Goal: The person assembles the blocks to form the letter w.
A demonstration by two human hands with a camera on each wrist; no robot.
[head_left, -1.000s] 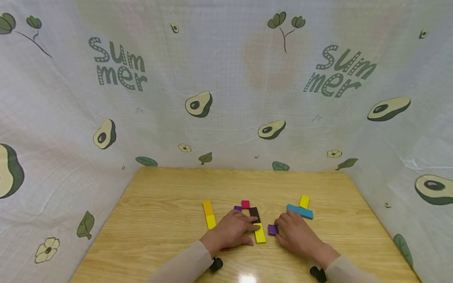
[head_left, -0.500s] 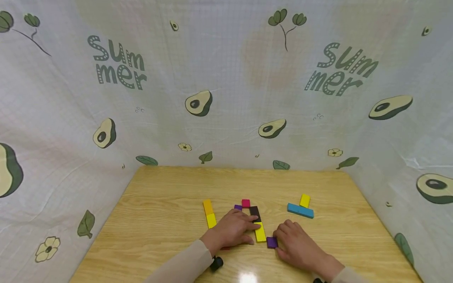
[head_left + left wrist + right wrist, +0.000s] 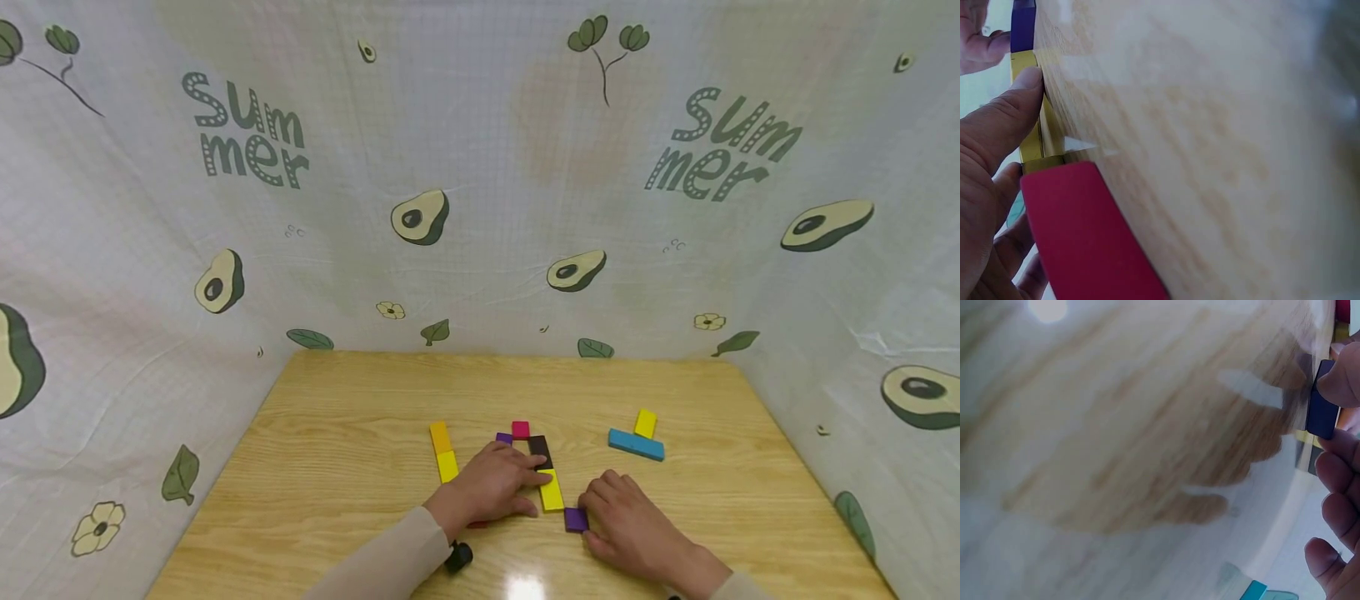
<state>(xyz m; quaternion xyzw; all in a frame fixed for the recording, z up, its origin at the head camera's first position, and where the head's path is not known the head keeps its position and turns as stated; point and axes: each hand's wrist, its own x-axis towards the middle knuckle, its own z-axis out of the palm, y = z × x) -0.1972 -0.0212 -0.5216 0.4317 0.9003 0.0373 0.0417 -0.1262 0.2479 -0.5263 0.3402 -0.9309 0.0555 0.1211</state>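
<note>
My right hand pinches a small purple square block between thumb and forefinger, flat on the table; the right wrist view shows the thumb against the purple block. One corner of that block meets the near end of a yellow block. End to end with the yellow one lies a black block. Fingertips of my left hand rest on both of these, its fingers spread and fairly straight. A magenta square and another purple block lie beyond the left hand, which partly hides the latter.
Left of the left hand, an orange block adjoins a yellow one. A red block sits under the left wrist. At the right, a blue bar touches a short yellow block. Printed cloth walls the table.
My right hand has drawn the purple square toward me, from beside the yellow block to its near end. My left hand has stayed in place.
</note>
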